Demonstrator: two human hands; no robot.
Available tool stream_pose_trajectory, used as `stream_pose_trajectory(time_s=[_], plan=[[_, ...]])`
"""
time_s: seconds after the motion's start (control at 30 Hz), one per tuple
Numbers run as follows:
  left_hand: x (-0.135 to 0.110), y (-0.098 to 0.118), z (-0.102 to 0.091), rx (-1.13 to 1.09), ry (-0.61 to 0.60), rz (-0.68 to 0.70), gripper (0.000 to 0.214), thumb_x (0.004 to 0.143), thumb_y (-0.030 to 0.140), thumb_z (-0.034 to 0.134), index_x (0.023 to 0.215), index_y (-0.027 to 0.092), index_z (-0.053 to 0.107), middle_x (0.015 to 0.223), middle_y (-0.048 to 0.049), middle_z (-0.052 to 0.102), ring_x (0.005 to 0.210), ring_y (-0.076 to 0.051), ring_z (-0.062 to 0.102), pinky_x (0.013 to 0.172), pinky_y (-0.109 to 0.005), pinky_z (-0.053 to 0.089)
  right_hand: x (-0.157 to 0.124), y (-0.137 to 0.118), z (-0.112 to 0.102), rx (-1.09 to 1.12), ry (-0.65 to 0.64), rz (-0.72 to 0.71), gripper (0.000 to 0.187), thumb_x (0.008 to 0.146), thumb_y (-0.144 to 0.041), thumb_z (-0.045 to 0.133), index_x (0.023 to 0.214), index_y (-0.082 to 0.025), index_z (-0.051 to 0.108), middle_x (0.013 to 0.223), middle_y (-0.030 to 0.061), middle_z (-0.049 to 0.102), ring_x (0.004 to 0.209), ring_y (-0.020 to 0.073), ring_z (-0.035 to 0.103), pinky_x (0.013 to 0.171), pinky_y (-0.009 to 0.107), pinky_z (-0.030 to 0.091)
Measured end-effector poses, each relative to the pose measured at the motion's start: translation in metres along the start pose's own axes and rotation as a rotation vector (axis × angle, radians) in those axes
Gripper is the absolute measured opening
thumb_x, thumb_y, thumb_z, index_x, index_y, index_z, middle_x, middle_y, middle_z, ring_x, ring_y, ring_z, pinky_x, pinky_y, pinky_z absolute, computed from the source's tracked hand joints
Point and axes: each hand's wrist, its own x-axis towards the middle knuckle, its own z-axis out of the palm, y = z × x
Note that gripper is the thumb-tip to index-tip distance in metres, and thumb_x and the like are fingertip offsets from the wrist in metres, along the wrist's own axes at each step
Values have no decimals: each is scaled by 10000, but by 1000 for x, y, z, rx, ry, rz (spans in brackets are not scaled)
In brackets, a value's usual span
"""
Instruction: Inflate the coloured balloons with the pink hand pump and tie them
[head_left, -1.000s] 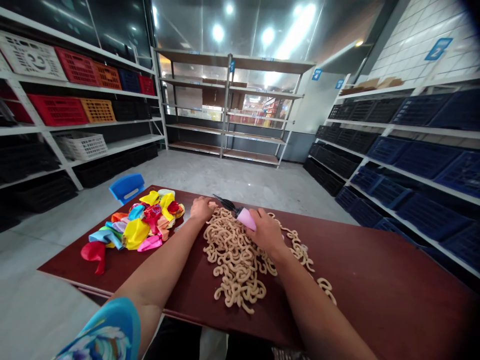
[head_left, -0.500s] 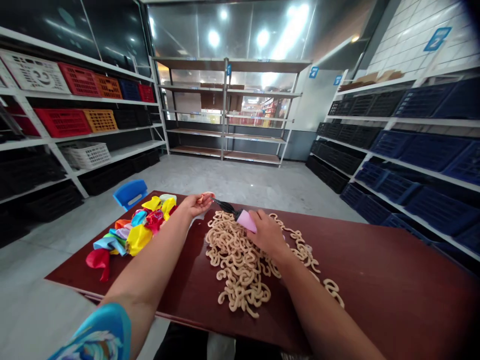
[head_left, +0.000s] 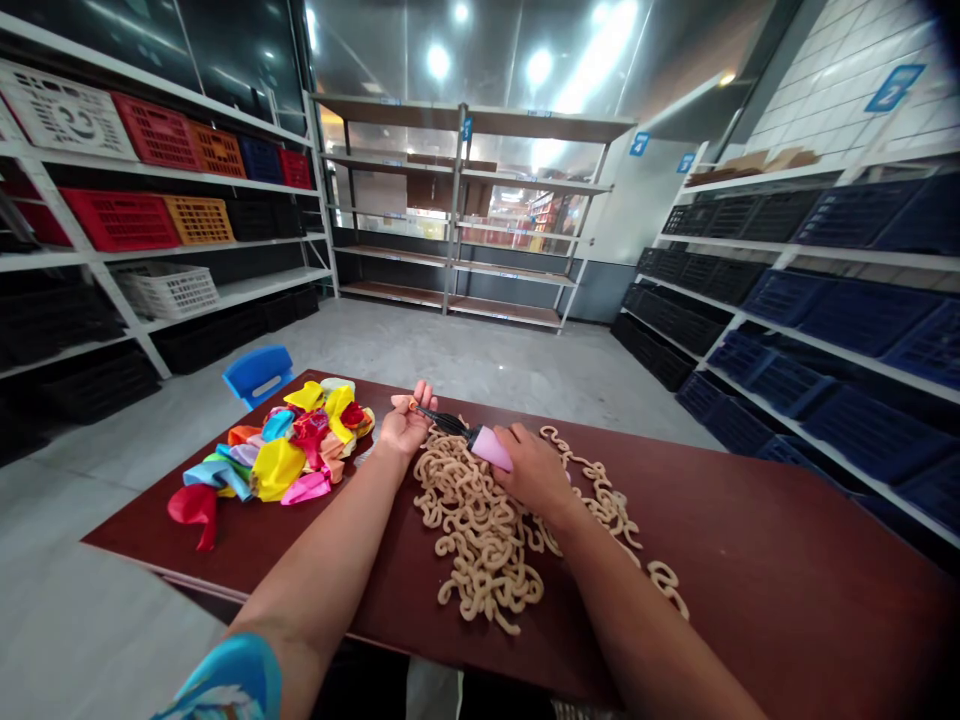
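Note:
A heap of tan, deflated long balloons (head_left: 484, 525) lies on the dark red table (head_left: 750, 560). My right hand (head_left: 534, 468) is closed round a pink hand pump (head_left: 491, 447) whose black nozzle (head_left: 442, 420) points left. My left hand (head_left: 405, 425) is raised palm-up at the nozzle's tip, its fingers pinching a small orange balloon neck (head_left: 412, 404) against it. A pile of bright coloured deflated balloons (head_left: 277, 450) sits just left of my left hand.
A blue chair (head_left: 256, 372) stands behind the table's left far corner. Shelves with red, orange, white and black crates line the left wall, dark blue crates the right, and bare metal shelving stands at the back. The concrete floor lies between them.
My left hand rose from the tan heap with a small balloon piece and brought it to the pump nozzle. The right hand stayed on the pump.

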Motion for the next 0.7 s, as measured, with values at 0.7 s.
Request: stream_pose_trajectory(time_s=[0.7], plan=[[-21,-34,3,239,-129,-64,85,707,100,623,740,149,562,982,-62,649,932,-214,607,774,-358,489,0,-1,3,-60,27,44,492,743,-325,560,1200,-212,417,1039,73,490,909,202,464,762,289,319]])
